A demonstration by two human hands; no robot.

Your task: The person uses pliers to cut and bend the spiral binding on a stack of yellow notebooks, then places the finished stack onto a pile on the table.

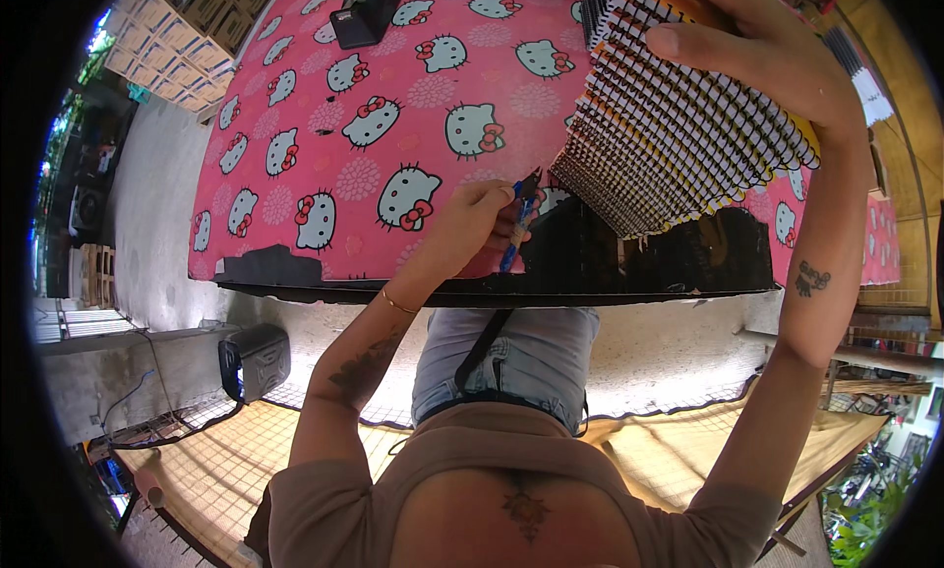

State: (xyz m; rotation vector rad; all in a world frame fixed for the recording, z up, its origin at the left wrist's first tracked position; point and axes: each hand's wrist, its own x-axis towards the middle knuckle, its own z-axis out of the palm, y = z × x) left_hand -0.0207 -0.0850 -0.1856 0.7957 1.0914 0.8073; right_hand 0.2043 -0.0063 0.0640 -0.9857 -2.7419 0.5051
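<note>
The left hand (482,219) closes its fingers around a blue-handled tool (513,245) near the front edge of the pink-covered bench (320,160), its long axis running away from the person, dark tip slightly rightward. The right hand (757,61) lies spread over a stack of wire-bound books (678,125) at the bench's right, thumb against their bound edges, which face the person; cartons (177,52) at far left bear printing too small to read.
</note>
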